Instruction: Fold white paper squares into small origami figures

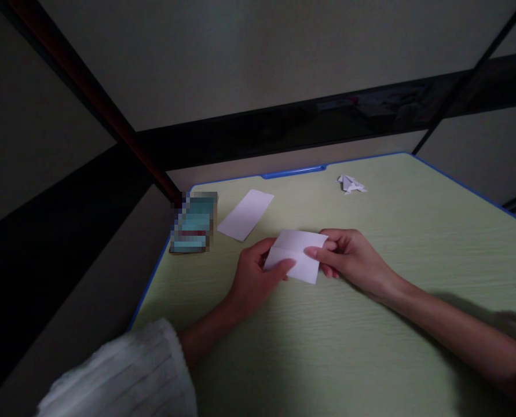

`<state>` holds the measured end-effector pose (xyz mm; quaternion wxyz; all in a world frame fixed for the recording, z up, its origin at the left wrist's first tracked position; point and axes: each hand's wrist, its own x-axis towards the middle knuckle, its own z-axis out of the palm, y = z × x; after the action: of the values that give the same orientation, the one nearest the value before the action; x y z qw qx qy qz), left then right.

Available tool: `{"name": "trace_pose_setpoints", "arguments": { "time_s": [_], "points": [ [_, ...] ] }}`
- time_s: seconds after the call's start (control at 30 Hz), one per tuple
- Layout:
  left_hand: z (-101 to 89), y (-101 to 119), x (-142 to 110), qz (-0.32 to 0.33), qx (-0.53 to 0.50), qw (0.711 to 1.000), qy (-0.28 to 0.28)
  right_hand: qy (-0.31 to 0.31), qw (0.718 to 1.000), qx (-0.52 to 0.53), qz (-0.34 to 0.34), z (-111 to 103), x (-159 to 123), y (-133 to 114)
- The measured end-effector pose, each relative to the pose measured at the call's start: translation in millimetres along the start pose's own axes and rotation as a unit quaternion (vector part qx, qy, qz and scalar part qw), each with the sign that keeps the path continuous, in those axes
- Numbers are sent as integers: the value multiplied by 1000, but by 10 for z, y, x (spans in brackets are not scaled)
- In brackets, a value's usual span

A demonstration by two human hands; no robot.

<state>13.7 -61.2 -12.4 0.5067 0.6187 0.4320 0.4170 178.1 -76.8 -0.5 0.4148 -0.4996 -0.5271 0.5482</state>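
Note:
A white sheet of paper with a fold line across it is held just above the pale green table. My left hand pinches its left edge, thumb on top. My right hand grips its right edge, fingers curled round the paper. Both hands are closed on the sheet near the middle of the table.
A second white strip of paper lies flat behind the hands. A blurred teal card or box sits at the table's left edge. A small folded paper figure rests at the far side. The table has a blue rim.

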Motion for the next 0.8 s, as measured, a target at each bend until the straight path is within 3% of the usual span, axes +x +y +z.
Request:
{"name": "trace_pose_setpoints", "arguments": {
  "time_s": [0.17, 0.4, 0.53, 0.7, 0.8],
  "points": [
    [-20, 10, -37, 100, 64, 993, -10, -18, 996, 86, 15, 6, 16, 50],
    [-45, -44, -44, 228, 83, 965, -105, -32, 979, 198, 25, 19, 63, 89],
    [-44, -57, -38, 224, 70, 963, -131, -17, 972, 232, 39, 21, 62, 56],
    [-36, -45, -39, 190, 22, 975, -117, -15, 955, 294, 44, 36, 27, 11],
    [-33, -40, -32, 173, -5, 977, -122, -20, 958, 283, 32, 45, 24, 10]
  ]
}}
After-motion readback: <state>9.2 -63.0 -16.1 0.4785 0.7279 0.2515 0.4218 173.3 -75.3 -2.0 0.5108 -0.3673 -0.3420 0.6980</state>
